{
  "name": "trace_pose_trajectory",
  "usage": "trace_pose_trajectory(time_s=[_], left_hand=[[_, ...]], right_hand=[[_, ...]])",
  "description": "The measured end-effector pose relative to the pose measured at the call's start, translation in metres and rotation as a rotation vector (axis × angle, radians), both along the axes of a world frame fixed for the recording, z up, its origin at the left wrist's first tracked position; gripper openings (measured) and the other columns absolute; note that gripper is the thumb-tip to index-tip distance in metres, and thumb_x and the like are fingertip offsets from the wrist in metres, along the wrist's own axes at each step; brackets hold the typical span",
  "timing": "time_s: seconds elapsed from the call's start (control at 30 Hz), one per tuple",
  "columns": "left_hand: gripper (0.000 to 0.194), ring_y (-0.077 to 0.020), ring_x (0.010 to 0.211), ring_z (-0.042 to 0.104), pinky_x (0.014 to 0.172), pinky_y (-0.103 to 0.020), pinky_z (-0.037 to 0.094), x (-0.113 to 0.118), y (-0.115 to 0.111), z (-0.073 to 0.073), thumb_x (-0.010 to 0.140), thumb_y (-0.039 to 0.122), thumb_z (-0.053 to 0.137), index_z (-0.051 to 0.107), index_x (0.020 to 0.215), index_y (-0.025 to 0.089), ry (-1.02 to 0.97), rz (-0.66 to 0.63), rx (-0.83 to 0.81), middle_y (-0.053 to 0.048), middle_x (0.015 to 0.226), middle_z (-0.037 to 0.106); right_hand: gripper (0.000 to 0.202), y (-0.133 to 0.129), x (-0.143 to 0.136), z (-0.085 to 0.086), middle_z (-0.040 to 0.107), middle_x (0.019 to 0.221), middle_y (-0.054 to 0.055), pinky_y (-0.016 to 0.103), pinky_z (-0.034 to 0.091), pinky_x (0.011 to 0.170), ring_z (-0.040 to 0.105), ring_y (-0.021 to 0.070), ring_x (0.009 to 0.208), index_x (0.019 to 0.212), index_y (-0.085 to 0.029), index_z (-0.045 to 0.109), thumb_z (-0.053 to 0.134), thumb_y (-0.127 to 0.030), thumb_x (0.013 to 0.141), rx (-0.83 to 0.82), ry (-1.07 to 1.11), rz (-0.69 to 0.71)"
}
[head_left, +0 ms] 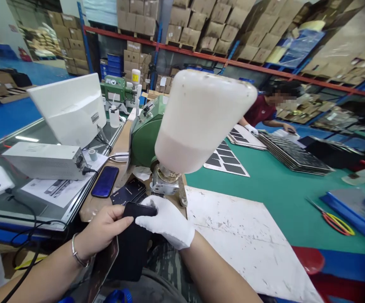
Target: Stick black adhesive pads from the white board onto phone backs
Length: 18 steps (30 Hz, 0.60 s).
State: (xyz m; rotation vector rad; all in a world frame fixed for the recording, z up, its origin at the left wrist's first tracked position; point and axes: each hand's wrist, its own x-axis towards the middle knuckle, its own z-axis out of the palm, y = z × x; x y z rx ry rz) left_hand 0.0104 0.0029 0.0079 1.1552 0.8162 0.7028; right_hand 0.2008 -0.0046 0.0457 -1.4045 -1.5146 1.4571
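A flat black panel (131, 250) hangs upright between my hands, its upper edge pinched by both. My left hand (108, 227), bare with a bracelet at the wrist, closes thumb and fingers on the upper left corner. On the upper right part, my right hand (168, 221) grips it in a white glove. Just beyond my fingers is the metal head (166, 183) of a green machine (147, 134), topped by a translucent white bottle (201, 122) partly filled with pale liquid. Thin black pieces with small holes (130, 191) lie stacked beyond my left hand.
Left of the machine lie a phone (105, 182), a grey metal box (45, 162) and a monitor (70, 111). A stained white board (233, 227) covers the right side, with scissors (335, 221) beyond. Across the green table, a co-worker (261, 111) bends over stacked sheets (291, 151).
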Motion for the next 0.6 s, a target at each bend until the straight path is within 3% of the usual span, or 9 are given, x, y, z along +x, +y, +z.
trace_pose_trajectory(time_s=[0.17, 0.27, 0.37, 0.47, 0.6], left_hand=[[0.023, -0.0171, 0.072, 0.061, 0.067, -0.026, 0.048, 0.043, 0.006, 0.006, 0.075, 0.033, 0.065, 0.069, 0.086, 0.013, -0.113, 0.004, -0.074, -0.004, 0.077, 0.069], [0.018, -0.0121, 0.054, 0.055, 0.057, -0.024, 0.046, 0.07, 0.008, 0.013, 0.072, 0.03, 0.066, 0.067, 0.078, 0.014, -0.174, -0.003, -0.188, 0.001, 0.056, 0.06], [0.016, -0.0088, 0.043, 0.047, 0.049, -0.022, 0.043, 0.086, 0.008, 0.017, 0.07, 0.029, 0.067, 0.064, 0.073, 0.014, -0.225, 0.006, -0.288, 0.006, 0.044, 0.05], [0.02, -0.008, 0.041, 0.046, 0.045, -0.02, 0.04, 0.085, 0.007, 0.018, 0.069, 0.031, 0.068, 0.065, 0.078, 0.014, -0.248, 0.031, -0.328, 0.005, 0.047, 0.052], [0.033, -0.0122, 0.05, 0.055, 0.049, -0.022, 0.044, 0.057, 0.012, 0.01, 0.069, 0.034, 0.07, 0.065, 0.096, 0.015, -0.243, 0.112, -0.355, 0.0, 0.058, 0.061]], right_hand=[[0.035, -0.018, 0.029, -0.017, 0.064, 0.084, 0.004, 0.029, 0.047, 0.072, 0.058, 0.0152, 0.075, 0.091, -0.014, 0.06, 0.075, -0.034, 0.066, -0.057, 0.362, -0.195], [0.035, -0.031, 0.043, -0.018, 0.066, 0.094, 0.008, 0.036, 0.047, 0.083, 0.061, 0.0183, 0.083, 0.101, -0.013, 0.061, 0.07, -0.032, 0.073, -0.122, 0.526, -0.21], [0.035, -0.04, 0.05, -0.013, 0.067, 0.098, 0.009, 0.039, 0.047, 0.085, 0.063, 0.0196, 0.085, 0.11, -0.015, 0.06, 0.065, -0.03, 0.079, -0.149, 0.59, -0.213], [0.038, -0.041, 0.046, -0.007, 0.067, 0.099, 0.01, 0.039, 0.047, 0.087, 0.063, 0.0208, 0.087, 0.112, -0.015, 0.059, 0.066, -0.031, 0.078, -0.163, 0.59, -0.222], [0.041, -0.03, 0.025, 0.0, 0.064, 0.109, 0.01, 0.038, 0.043, 0.095, 0.06, 0.0212, 0.099, 0.113, -0.016, 0.058, 0.068, -0.033, 0.076, -0.159, 0.576, -0.162]])
